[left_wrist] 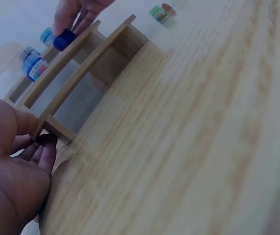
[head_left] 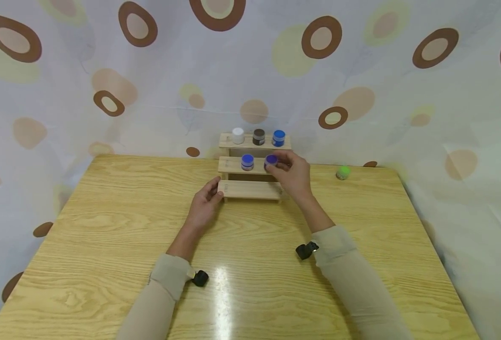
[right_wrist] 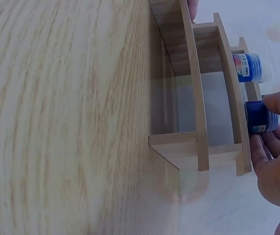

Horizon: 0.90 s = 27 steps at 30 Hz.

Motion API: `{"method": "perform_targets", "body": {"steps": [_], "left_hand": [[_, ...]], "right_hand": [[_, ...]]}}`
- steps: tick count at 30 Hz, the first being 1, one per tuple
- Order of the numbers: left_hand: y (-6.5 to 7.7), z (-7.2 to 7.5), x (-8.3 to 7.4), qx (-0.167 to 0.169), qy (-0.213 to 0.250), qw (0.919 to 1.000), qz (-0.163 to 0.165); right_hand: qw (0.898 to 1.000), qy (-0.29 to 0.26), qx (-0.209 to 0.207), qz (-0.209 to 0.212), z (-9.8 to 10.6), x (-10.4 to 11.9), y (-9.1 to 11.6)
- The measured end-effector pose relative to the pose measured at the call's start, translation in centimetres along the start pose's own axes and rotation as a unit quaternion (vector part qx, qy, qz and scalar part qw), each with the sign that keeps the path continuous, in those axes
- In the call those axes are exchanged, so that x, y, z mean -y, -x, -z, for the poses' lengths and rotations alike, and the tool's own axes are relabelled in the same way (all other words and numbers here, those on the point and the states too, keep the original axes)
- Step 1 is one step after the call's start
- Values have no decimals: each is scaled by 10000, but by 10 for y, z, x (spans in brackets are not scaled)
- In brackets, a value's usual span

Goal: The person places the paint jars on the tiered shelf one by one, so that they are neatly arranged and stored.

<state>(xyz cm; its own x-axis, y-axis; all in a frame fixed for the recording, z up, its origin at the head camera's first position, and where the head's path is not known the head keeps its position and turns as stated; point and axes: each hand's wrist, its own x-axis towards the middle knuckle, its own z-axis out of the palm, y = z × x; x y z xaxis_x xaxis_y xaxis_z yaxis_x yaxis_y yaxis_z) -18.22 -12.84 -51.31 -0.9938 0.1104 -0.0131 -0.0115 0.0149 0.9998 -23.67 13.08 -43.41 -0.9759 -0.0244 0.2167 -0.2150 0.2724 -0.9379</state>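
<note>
A three-step wooden rack (head_left: 250, 190) stands at the back of the table. My left hand (head_left: 203, 205) grips the left end of its lowest step, with the thumb and curled fingers about the board end in the left wrist view. On the middle step, my right hand (head_left: 294, 175) pinches a dark blue-violet paint jar (right_wrist: 257, 117) between thumb and fingers; its base is right at the board. Left of it on the same step is a blue paint jar (head_left: 247, 162). The top step bears white (head_left: 237, 136), dark brown (head_left: 258, 137) and bright blue (head_left: 278, 138) jars.
A green-lidded jar (head_left: 342, 173) sits on the wooden table (head_left: 118, 245) at the back right, away from the rack. Behind the table hangs a patterned cloth (head_left: 157, 94) with brown rings and pale spots, close behind the rack.
</note>
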Motion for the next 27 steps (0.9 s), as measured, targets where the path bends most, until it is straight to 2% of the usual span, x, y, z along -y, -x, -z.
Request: {"method": "perform_targets", "body": {"steps": [2, 9, 15, 27], "left_hand": [[0, 1, 0, -35, 4, 10000, 0], [3, 0, -1, -51, 32, 9999, 93], [2, -2, -1, -37, -13, 10000, -5], [1, -2, -1, -15, 2, 10000, 7]], "right_hand": [[10000, -57, -10, -48, -3, -11, -4], [9999, -3, 83, -69, -7, -14, -4], [9999, 7, 96, -100, -4, -13, -1], [9989, -269, -150, 340, 16, -18, 8]]}}
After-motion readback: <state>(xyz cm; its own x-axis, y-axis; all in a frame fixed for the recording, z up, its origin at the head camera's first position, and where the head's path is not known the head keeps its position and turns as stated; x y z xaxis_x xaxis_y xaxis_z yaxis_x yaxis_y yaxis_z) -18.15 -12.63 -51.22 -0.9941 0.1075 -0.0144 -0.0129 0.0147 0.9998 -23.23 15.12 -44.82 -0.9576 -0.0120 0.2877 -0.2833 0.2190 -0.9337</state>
